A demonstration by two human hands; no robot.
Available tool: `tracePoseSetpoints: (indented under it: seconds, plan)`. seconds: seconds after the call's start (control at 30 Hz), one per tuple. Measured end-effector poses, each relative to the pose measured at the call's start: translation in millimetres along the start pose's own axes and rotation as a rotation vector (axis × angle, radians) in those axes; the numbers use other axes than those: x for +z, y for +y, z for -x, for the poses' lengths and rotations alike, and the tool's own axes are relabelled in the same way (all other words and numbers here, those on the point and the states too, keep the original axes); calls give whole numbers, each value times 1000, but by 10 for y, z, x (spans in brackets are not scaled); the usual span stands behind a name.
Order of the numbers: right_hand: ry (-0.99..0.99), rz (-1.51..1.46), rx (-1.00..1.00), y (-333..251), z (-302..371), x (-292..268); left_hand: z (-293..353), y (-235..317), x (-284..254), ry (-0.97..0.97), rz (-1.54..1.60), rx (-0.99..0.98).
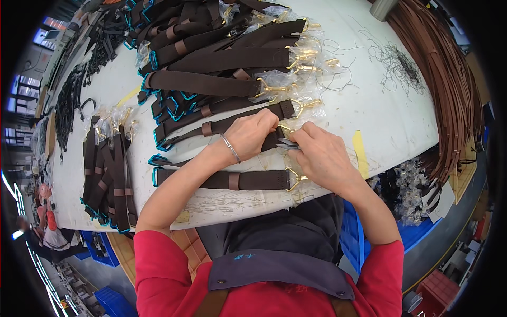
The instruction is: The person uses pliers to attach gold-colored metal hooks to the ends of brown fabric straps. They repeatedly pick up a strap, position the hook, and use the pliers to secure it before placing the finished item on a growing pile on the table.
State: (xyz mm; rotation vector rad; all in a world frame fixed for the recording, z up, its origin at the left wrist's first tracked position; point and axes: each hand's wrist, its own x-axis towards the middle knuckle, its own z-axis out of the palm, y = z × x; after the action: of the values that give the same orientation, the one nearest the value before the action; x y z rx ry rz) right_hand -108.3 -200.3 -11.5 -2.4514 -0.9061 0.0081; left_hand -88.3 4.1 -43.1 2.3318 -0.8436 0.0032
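Observation:
My left hand (249,134) is closed on the end of a dark brown webbing strap (271,141), close to its gold metal ring (285,128). In my right hand (323,156) is a pair of small thread snips (287,143), the grey blades pointing left at the strap's end. The fingertips of both hands nearly meet there. Part of this strap lies hidden beneath my left forearm. Nearer to me lies another strap (259,180) with a brown leather loop (234,180), a gold triangular ring (293,179) and a blue-covered buckle (155,177).
Many similar straps (211,61) are heaped across the white table (338,113), with plastic-wrapped gold hooks (306,58). A smaller bundle (105,174) lies at left. Loose black threads (398,66) and long brown strips (438,63) are at right, a blue crate (351,232) below the edge.

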Motion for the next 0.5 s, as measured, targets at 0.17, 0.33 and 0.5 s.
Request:
tracePoseSetpoints:
  seconds: [0.17,0.33,0.5]
  plan:
    - [2,-22,11,-26,4,28,2,-4,6,-11,-56,38]
    - [20,-6,2,-19,21,81,-1,-10,26,-11,-86,88]
    - [36,-44,-17,22,39,123,-5,-3,29,-5,-98,99]
